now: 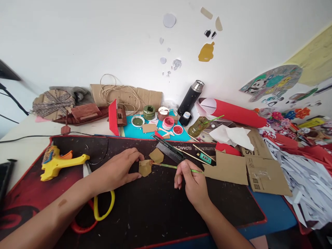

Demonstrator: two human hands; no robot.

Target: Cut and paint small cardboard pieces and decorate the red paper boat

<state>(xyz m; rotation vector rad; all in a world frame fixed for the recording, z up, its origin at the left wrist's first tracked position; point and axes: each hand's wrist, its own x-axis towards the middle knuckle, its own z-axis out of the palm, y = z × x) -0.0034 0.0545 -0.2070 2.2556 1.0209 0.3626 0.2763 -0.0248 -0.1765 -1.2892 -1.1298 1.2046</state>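
My right hand (192, 185) is closed round a thin green paintbrush (168, 166). The brush tip reaches the right edge of a small angular cardboard piece (145, 168), which my left hand (121, 169) pinches at its left side, thumb below and fingers above. Just behind it lies a second small cardboard piece (156, 156), close to the brush tip. Beyond my right hand a black ruler-like bar (169, 152) lies slantwise on the dark mat (155, 214). Open paint pots, one red (168, 122) and one green (149, 112), stand further back.
A yellow glue gun (59, 162) and scissors (105, 209) lie around my left forearm. At the back are a model boat (83, 116), a black thermos (191, 97) and a jar of murky liquid (198, 127). Cut cardboard (230, 166) and white paper strips (303, 176) lie right.
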